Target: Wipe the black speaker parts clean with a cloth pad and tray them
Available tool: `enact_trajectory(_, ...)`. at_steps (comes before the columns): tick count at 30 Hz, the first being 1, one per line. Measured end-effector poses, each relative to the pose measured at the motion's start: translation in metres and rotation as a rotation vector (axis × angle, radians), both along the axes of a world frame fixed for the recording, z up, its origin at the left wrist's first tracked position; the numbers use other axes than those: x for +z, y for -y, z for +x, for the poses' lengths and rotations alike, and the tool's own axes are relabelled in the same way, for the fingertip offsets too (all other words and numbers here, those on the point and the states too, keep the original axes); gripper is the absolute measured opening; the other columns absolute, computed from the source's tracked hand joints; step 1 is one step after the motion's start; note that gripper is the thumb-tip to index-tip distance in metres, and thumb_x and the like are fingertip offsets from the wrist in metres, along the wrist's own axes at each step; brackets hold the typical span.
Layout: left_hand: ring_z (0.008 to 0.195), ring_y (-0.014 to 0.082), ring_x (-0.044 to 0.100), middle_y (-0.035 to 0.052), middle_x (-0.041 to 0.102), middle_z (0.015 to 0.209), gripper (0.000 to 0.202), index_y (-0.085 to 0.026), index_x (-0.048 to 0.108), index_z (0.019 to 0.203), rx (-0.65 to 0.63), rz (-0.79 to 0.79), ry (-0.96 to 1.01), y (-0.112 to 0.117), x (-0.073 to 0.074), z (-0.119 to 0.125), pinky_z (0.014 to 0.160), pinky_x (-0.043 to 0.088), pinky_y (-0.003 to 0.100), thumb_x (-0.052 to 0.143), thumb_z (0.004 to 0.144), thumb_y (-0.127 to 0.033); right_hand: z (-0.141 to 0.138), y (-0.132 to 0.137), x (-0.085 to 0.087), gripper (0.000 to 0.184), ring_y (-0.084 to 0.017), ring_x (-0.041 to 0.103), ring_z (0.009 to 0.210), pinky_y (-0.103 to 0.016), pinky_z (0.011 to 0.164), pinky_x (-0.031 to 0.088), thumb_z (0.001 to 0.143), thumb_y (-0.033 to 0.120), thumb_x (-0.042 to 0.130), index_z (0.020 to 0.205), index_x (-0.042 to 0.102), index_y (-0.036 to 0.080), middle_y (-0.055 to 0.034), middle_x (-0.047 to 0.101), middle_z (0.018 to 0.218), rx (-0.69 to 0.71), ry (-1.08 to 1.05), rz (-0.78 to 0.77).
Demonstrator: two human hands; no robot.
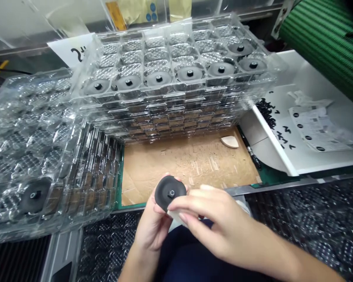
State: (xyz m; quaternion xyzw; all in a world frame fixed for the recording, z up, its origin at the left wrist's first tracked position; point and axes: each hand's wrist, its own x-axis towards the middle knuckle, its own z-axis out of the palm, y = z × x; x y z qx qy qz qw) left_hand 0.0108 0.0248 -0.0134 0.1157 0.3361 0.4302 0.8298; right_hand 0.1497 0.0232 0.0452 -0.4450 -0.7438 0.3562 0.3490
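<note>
My left hand (153, 225) grips a black round disc (170, 192) with a small metal hub at its centre, held low in front of me. My right hand (220, 225) reaches across from the right, its fingers closed in a pinch against the disc's lower right edge, with a pale bit under the fingertips that I cannot make out. Behind the hands lies a brown cardboard sheet (191, 162). A stack of clear plastic trays (176, 109) stands beyond it, its top tray holding a row of similar black discs (159, 78).
A second pile of clear trays (41, 149) lies at the left with one black disc (32, 195) in it. At the right a white tray (317, 156) holds small black parts (266, 111) and label sheets (314, 127). A green ribbed cover (326, 43) sits top right.
</note>
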Motion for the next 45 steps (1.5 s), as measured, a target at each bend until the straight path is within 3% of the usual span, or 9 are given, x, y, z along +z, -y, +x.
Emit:
enact_trajectory(6, 0.092, 0.0114, 0.065, -0.0013, 0.073, 0.098, 0.028, -0.026, 0.072, 0.093, -0.058, 0.048, 0.027, -0.002, 0.007, 0.003, 0.083, 0.050, 0.015, 0.078, 0.066, -0.029, 0.003, -0.003, -0.001, 0.022, -0.015, 0.058, 0.075, -0.029, 0.069, 0.038, 0.091, 0.012, 0.044, 0.101, 0.063, 0.009, -0.0052, 0.068, 0.088, -0.126, -0.010, 0.194)
enact_trajectory(12, 0.092, 0.0138, 0.065, 0.0011, 0.072, 0.102, 0.052, -0.024, 0.068, 0.105, -0.159, 0.022, -0.011, -0.005, 0.009, 0.004, 0.082, 0.051, 0.018, 0.085, 0.055, -0.023, 0.037, 0.017, 0.005, 0.017, -0.010, 0.053, 0.064, -0.027, 0.063, 0.035, 0.089, 0.011, 0.051, 0.099, 0.064, 0.017, 0.0025, 0.066, 0.078, -0.133, 0.098, -0.016)
enact_trajectory(18, 0.110, 0.0214, 0.059, 0.0065, 0.065, 0.118, 0.056, -0.020, 0.061, 0.117, -0.186, 0.046, 0.016, -0.002, 0.011, 0.017, 0.095, 0.045, 0.026, 0.079, 0.065, -0.031, 0.045, -0.005, -0.007, 0.029, -0.016, 0.055, 0.075, -0.033, 0.069, 0.039, 0.093, 0.009, 0.041, 0.099, 0.067, 0.020, -0.0028, 0.068, 0.089, -0.108, 0.062, 0.313)
enact_trajectory(23, 0.101, 0.0231, 0.065, 0.0050, 0.066, 0.118, 0.054, -0.026, 0.065, 0.112, -0.215, -0.009, 0.103, 0.001, 0.015, 0.012, 0.089, 0.050, 0.027, 0.078, 0.062, -0.040, 0.056, -0.005, -0.050, 0.019, -0.017, 0.062, 0.090, -0.028, 0.076, 0.049, 0.090, 0.022, 0.053, 0.102, 0.067, 0.023, -0.0024, 0.068, 0.098, -0.435, -0.196, -0.192)
enact_trajectory(29, 0.096, 0.0205, 0.067, 0.0036, 0.069, 0.110, 0.052, -0.025, 0.067, 0.108, -0.199, -0.063, 0.112, -0.002, 0.012, 0.016, 0.082, 0.052, 0.024, 0.080, 0.059, -0.037, 0.066, 0.041, -0.107, 0.023, -0.022, 0.065, 0.090, -0.035, 0.079, 0.052, 0.088, 0.034, 0.055, 0.097, 0.071, 0.021, -0.0052, 0.072, 0.096, -0.271, -0.162, -0.534)
enact_trajectory(35, 0.097, 0.0228, 0.066, 0.0048, 0.069, 0.109, 0.050, -0.023, 0.065, 0.110, -0.325, -0.052, 0.182, -0.003, 0.016, 0.031, 0.082, 0.052, 0.025, 0.080, 0.062, -0.033, 0.087, 0.037, -0.052, 0.018, -0.019, 0.061, 0.093, -0.031, 0.077, 0.046, 0.090, 0.023, 0.054, 0.103, 0.066, 0.026, -0.0017, 0.068, 0.102, -0.700, -0.173, -0.106)
enact_trajectory(38, 0.092, 0.0206, 0.067, 0.0059, 0.070, 0.104, 0.039, -0.018, 0.070, 0.096, -0.352, -0.065, 0.115, -0.001, 0.014, 0.036, 0.081, 0.052, 0.024, 0.081, 0.062, -0.033, 0.082, 0.025, -0.017, 0.029, -0.016, 0.060, 0.081, -0.031, 0.072, 0.041, 0.090, 0.012, 0.052, 0.113, 0.062, 0.027, -0.0001, 0.067, 0.094, -0.418, -0.141, 0.222)
enact_trajectory(41, 0.086, 0.0168, 0.066, 0.0040, 0.072, 0.091, 0.026, -0.016, 0.072, 0.084, -0.376, -0.085, 0.014, -0.002, 0.011, 0.037, 0.077, 0.052, 0.021, 0.079, 0.064, -0.032, 0.073, 0.014, -0.006, 0.028, -0.015, 0.058, 0.071, -0.031, 0.067, 0.036, 0.091, 0.009, 0.044, 0.105, 0.066, 0.019, -0.0013, 0.067, 0.083, -0.112, -0.035, 0.187)
enact_trajectory(45, 0.087, 0.0175, 0.066, 0.0045, 0.072, 0.095, 0.034, -0.018, 0.070, 0.097, -0.362, -0.111, -0.038, -0.002, 0.004, 0.038, 0.077, 0.052, 0.023, 0.077, 0.067, -0.033, 0.067, 0.004, -0.007, 0.028, -0.015, 0.052, 0.066, -0.033, 0.065, 0.028, 0.089, 0.009, 0.042, 0.094, 0.069, 0.017, -0.0024, 0.065, 0.075, -0.205, 0.207, 0.101)
